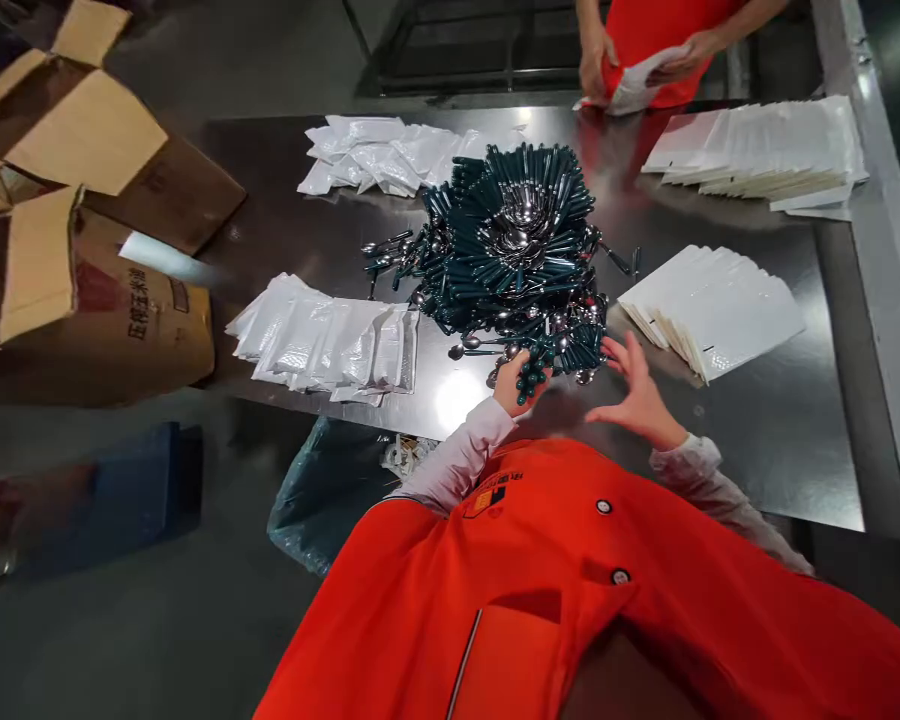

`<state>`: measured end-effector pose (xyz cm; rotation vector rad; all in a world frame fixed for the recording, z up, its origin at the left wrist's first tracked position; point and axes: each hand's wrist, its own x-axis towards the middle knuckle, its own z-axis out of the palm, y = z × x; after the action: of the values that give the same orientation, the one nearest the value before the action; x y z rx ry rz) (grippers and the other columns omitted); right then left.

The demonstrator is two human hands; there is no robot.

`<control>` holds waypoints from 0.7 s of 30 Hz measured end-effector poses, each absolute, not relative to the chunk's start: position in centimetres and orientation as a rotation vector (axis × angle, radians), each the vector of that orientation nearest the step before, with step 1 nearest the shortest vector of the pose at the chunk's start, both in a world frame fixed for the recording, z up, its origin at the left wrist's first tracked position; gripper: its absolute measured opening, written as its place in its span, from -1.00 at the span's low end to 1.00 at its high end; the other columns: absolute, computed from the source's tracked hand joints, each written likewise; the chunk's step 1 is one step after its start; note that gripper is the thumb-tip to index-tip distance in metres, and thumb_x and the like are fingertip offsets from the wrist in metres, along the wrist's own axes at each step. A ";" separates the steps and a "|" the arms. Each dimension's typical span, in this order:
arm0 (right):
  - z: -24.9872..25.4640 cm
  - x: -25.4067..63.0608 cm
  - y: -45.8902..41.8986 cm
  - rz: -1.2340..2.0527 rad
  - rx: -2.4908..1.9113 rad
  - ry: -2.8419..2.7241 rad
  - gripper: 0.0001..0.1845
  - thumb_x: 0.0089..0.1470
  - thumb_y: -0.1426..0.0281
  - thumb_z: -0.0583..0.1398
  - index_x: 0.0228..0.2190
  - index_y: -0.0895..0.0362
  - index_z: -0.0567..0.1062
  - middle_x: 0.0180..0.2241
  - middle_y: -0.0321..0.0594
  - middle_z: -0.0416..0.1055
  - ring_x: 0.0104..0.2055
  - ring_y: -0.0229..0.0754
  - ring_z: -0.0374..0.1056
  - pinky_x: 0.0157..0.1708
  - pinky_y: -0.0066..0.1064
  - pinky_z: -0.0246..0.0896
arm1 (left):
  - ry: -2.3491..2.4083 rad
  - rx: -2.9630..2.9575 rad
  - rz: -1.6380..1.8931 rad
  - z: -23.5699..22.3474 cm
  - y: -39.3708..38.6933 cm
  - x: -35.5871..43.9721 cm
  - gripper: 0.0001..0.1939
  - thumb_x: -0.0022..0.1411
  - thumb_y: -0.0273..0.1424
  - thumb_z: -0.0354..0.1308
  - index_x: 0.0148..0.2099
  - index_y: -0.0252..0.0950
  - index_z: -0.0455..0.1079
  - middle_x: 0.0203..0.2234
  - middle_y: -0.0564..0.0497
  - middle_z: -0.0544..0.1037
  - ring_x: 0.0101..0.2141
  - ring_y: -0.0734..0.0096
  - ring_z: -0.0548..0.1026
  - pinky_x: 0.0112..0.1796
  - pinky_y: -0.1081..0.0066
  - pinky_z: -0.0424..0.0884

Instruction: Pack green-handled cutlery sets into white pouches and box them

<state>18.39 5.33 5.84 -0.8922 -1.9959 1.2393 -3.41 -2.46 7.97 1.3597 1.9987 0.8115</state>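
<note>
My left hand (511, 383) is closed round a bunch of green-handled spoons (532, 374), their rounded handle ends pointing towards me. Just beyond it rises a large pile of metal spoons with dark green handles (487, 250), at the middle of the steel table (765, 440). To the right of the pile's near edge, my right hand (640, 395) has its thumb and fingers spread, with nothing held. Its fingertips are close to the spoons; whether they touch is unclear. White bags (712, 305) lie fanned out beyond my right hand.
Filled white packets (330, 335) and more packets (390, 150) lie on the left. Another stack of bags (765, 150) is at the far right. A co-worker's hands (600, 70) hold a white bag opposite. Open cartons (142, 300) stand left; a bin liner (322, 490) hangs below the edge.
</note>
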 end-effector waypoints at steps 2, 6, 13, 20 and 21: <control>6.7 14.6 3.9 1.364 -0.683 -1.887 0.58 -0.45 -0.03 0.57 0.45 -0.06 -0.10 0.42 0.09 0.07 0.40 0.23 0.17 0.33 0.06 0.21 | 2.010 1.395 0.694 7.8 -2.3 -2.1 -0.82 0.36 -0.39 0.16 -0.21 -0.41 0.52 -0.42 0.08 0.65 -0.34 0.53 0.62 -0.21 0.61 0.54; 6.0 10.8 4.1 1.511 -0.819 -1.347 -0.17 -0.13 0.05 0.42 0.13 0.00 0.33 0.11 -0.05 0.41 0.06 0.03 0.46 0.17 -0.03 0.36 | 2.115 1.480 0.238 7.9 -1.6 0.4 -0.64 0.31 -0.33 0.28 0.08 -0.42 0.47 -0.17 -0.22 0.67 -0.12 0.09 0.67 -0.07 0.31 0.54; 1.6 14.7 5.5 1.593 -0.964 -1.184 -0.73 -0.11 0.24 0.33 -0.37 0.02 0.38 -0.28 -0.31 0.41 -0.26 -0.21 0.41 -0.11 -0.26 0.43 | 1.832 1.383 0.186 6.2 0.3 3.5 -0.52 0.24 -0.31 0.35 0.16 -0.36 0.42 -0.02 -0.14 0.64 -0.05 0.19 0.64 -0.10 0.41 0.51; -1.1 27.0 17.7 0.836 -1.628 -1.596 -0.69 0.18 0.32 0.11 -0.13 0.20 0.53 -0.06 0.08 0.51 0.02 0.00 0.39 0.19 -0.04 0.25 | 1.969 1.147 0.144 5.4 -0.2 5.0 -0.66 0.26 -0.39 0.27 0.07 -0.34 0.49 -0.05 -0.16 0.66 -0.04 0.17 0.64 -0.09 0.39 0.53; -1.7 28.5 19.4 0.722 -1.757 -1.722 -0.69 0.13 0.40 0.11 -0.14 0.22 0.54 -0.05 0.10 0.52 0.05 0.02 0.38 0.22 -0.04 0.22 | 1.981 1.118 0.158 5.6 -0.4 4.8 -0.67 0.26 -0.39 0.27 0.06 -0.35 0.49 -0.05 -0.15 0.67 -0.06 0.19 0.65 -0.11 0.41 0.53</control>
<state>28.48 19.40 -1.67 -1.7571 -1.7217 0.7219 4.82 -0.36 5.60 1.1176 1.9810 0.1581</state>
